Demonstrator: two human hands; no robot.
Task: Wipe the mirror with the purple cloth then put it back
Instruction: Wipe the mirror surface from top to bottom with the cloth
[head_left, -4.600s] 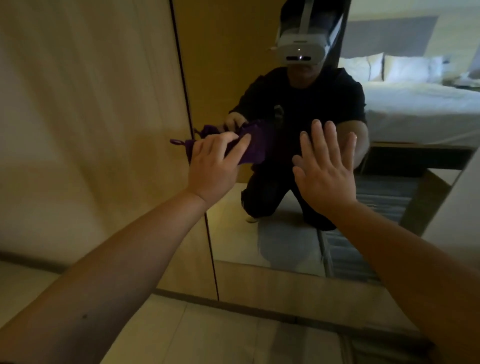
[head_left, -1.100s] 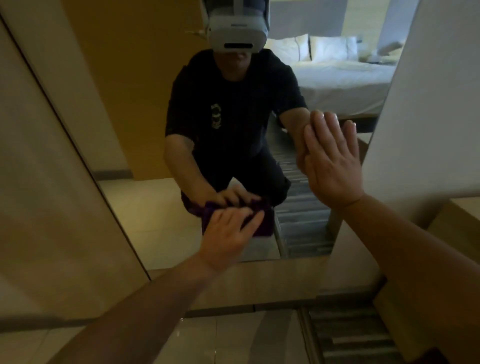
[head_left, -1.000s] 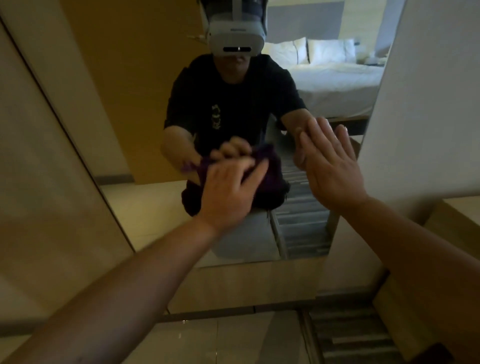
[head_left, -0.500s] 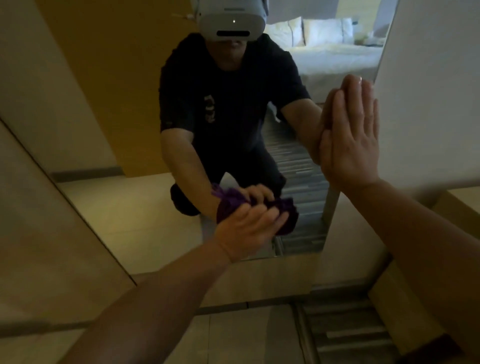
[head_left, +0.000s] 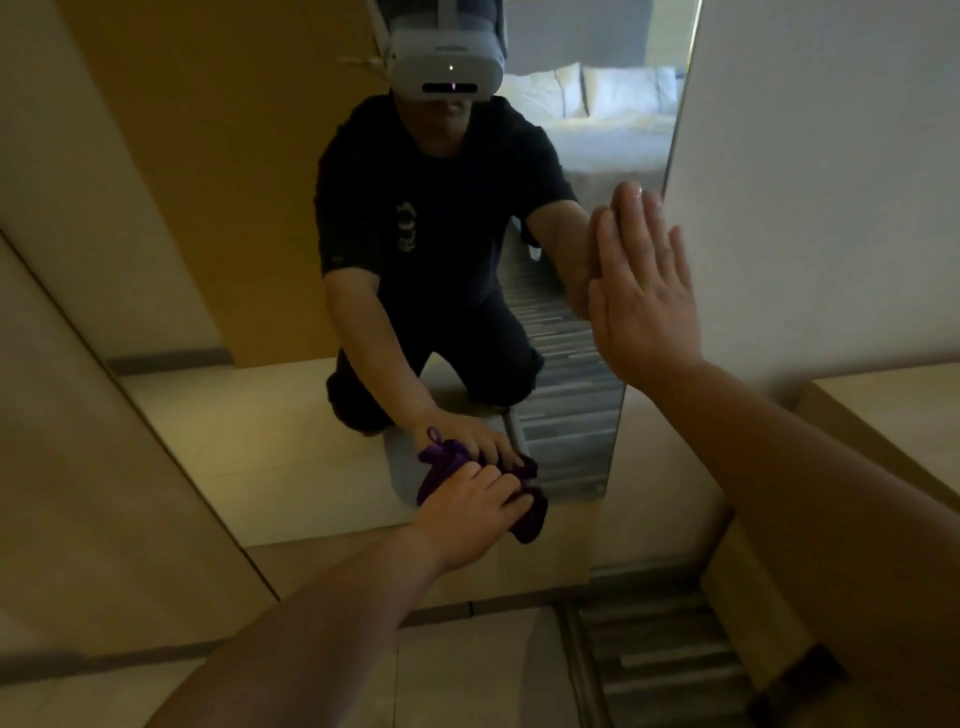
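Dim bedroom, mirror (head_left: 291, 415) low on the wall: I press my left hand (head_left: 470, 512), clenched on the purple cloth (head_left: 530, 519), to its bottom edge, right hand (head_left: 641, 291) flat, empty, bracing.

The room was dim. A pale wood panel (head_left: 93, 441) filled the left side, a plain white wall (head_left: 831, 156) the right. Glossy light floor tiles (head_left: 441, 675) lay below, next to a grey striped carpet (head_left: 660, 670). A light wooden ledge (head_left: 893, 410) stood at the right edge.
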